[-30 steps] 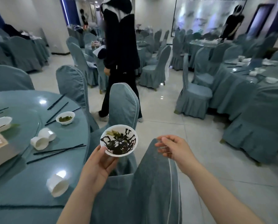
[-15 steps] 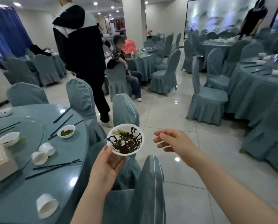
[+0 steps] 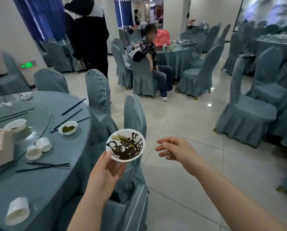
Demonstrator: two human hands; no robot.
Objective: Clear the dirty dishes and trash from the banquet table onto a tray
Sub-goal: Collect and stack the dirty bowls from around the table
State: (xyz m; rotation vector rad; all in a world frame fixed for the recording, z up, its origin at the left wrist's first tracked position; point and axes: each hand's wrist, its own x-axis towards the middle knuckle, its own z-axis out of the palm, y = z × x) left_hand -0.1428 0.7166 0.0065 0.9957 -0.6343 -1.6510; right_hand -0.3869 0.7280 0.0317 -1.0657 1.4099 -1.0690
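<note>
The left hand (image 3: 104,174) grips a small white bowl (image 3: 125,144) of dark leftovers by its near rim, held in the air above a covered chair (image 3: 134,114), at three o'clock from the round table (image 3: 59,172). At three o'clock from the bowl, the right hand (image 3: 177,151) hovers empty, fingers loosely curled.

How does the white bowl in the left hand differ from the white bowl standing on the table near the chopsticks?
The held bowl is off the table, tilted toward the camera, gripped by the left hand; the table bowl stands upright on the table. The held bowl carries dark, stringy leftovers; the table bowl holds a small green residue. Both are small, white, round and dirty.
</note>
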